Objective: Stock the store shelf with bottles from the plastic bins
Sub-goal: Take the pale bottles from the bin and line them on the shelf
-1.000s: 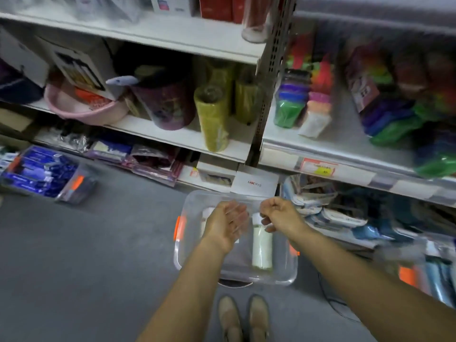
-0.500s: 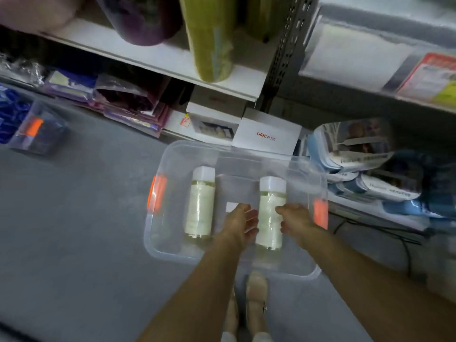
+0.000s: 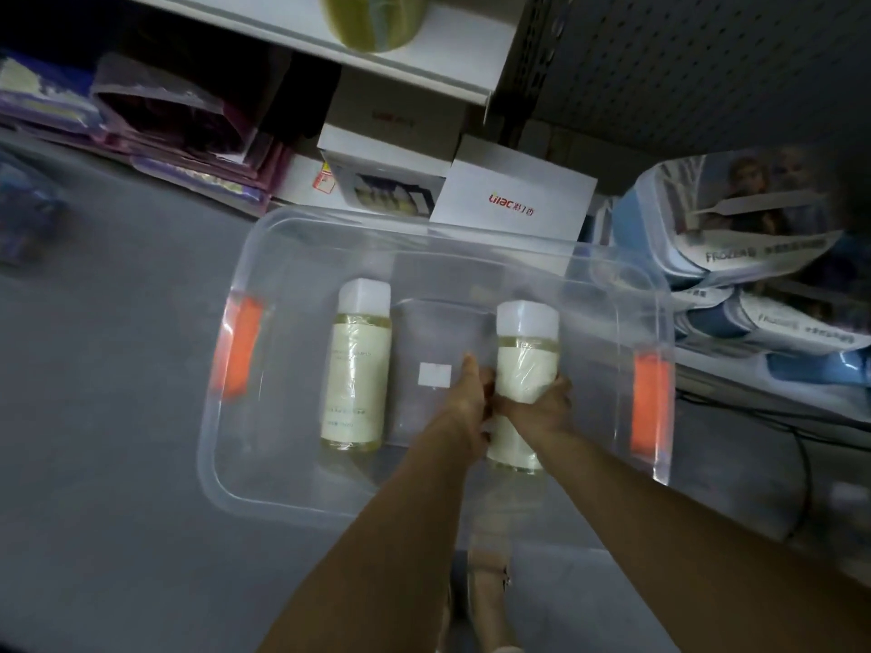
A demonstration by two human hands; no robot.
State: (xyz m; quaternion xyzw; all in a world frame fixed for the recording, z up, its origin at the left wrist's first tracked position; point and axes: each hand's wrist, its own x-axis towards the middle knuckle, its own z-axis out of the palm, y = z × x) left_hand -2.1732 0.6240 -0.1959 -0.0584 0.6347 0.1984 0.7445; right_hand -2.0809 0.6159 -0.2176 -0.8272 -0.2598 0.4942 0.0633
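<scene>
Left hand [image 3: 467,399] and right hand [image 3: 542,410] both grasp right bottle [image 3: 525,365] toward bin's [image 3: 283,464] 3 o'clock; fingertips hidden, label unreadable.

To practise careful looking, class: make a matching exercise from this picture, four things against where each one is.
Things:
1 left white-capped pale bottle
2 right white-capped pale bottle
3 white cardboard box with red lettering
4 yellow-green roll

Places:
A on the white shelf above
B held by left hand and right hand
C lying loose in the clear plastic bin
D beyond the bin's far rim

Pairs: 1-C, 2-B, 3-D, 4-A
</scene>
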